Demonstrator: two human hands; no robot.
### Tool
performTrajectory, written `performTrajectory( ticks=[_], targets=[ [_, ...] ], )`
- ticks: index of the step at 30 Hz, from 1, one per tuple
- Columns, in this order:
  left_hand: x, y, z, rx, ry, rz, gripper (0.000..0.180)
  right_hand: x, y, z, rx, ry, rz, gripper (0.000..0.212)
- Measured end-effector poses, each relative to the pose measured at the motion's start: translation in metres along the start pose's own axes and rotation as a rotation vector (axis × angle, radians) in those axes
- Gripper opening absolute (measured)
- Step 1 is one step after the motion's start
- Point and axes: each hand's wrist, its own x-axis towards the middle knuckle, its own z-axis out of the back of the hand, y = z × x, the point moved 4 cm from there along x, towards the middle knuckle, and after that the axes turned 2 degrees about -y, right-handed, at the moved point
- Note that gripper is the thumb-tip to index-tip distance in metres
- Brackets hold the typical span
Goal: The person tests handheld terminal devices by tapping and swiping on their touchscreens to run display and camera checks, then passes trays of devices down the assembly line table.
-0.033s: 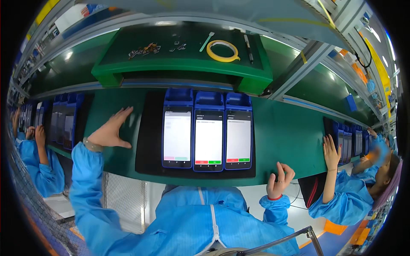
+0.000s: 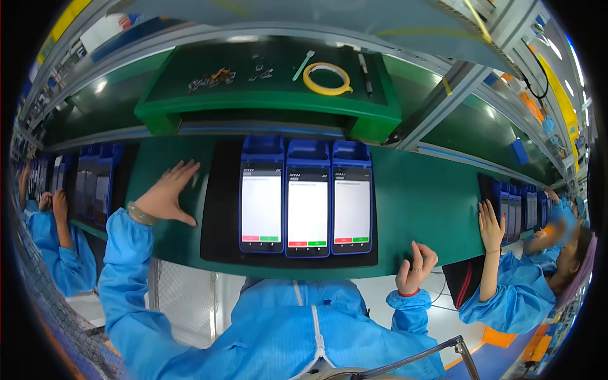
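Observation:
Three blue handheld payment terminals stand side by side on a black mat [image 2: 221, 244]: a left terminal [image 2: 261, 209], a middle terminal [image 2: 308, 212] and a right terminal [image 2: 352, 209]. Each lit white screen carries a red and a green button along its bottom. My left hand [image 2: 166, 195] is over the green table, left of the mat, open with fingers spread and holding nothing. By the table's front edge, right of the mat, my right hand [image 2: 418, 267] has its fingers loosely bent and apart, with no object visible in it. Neither hand touches a terminal.
Behind the terminals, a green raised shelf [image 2: 266, 104] carries a yellow tape roll [image 2: 327, 78], a pen [image 2: 365, 74], a pale green stick tool [image 2: 303, 66] and small loose parts [image 2: 212, 79]. Co-workers' hands, one at right [image 2: 491, 228], rest near more terminals on both sides.
The left terminal's screen has gone from a faded page to a bright one with clear red and green buttons. My hands have hardly moved; the view has shifted slightly.

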Motion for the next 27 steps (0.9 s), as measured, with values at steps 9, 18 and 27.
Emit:
performTrajectory(
  ticks=[9, 18, 27],
  targets=[
    [0.020, -0.004, -0.011, 0.053, 0.049, -0.224, 0.127, -0.025, 0.037, -0.015, -0.004, -0.377, 0.072, 0.049],
    [0.027, 0.018, -0.049, -0.012, -0.074, -0.516, 0.101, -0.023, 0.202, -0.074, -0.074, -0.472, 0.126, 0.047],
    [0.052, 0.037, -0.054, -0.132, -0.057, -0.592, 0.097, -0.014, 0.279, -0.120, -0.035, -0.524, 0.117, 0.043]
  ],
)
